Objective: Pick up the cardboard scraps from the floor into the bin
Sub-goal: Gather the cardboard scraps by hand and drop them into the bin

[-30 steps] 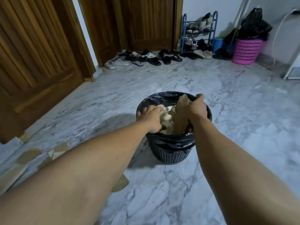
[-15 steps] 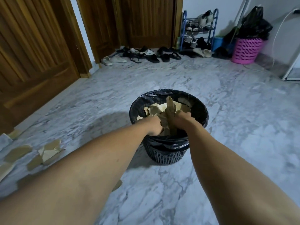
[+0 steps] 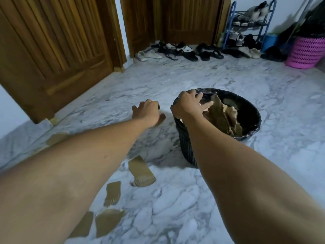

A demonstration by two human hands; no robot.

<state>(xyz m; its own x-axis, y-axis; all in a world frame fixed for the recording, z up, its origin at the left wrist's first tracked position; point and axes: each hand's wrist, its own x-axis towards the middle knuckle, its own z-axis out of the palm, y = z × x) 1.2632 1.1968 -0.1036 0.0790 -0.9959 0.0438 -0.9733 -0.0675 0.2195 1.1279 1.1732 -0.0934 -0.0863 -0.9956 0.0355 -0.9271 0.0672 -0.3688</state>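
The right hand (image 3: 189,105) rests on the near-left rim of the black-lined mesh bin (image 3: 186,148), fingers spread and fairly straight over the opening, thumb just beside the cardboard pieces (image 3: 222,117) standing inside the bin. The left hand (image 3: 147,112) hangs above the marble floor (image 3: 219,199) left of the bin, fingers loosely curled, holding nothing. Several cardboard scraps (image 3: 141,172) lie flat on the floor to the near left of the bin, partly hidden under the left forearm.
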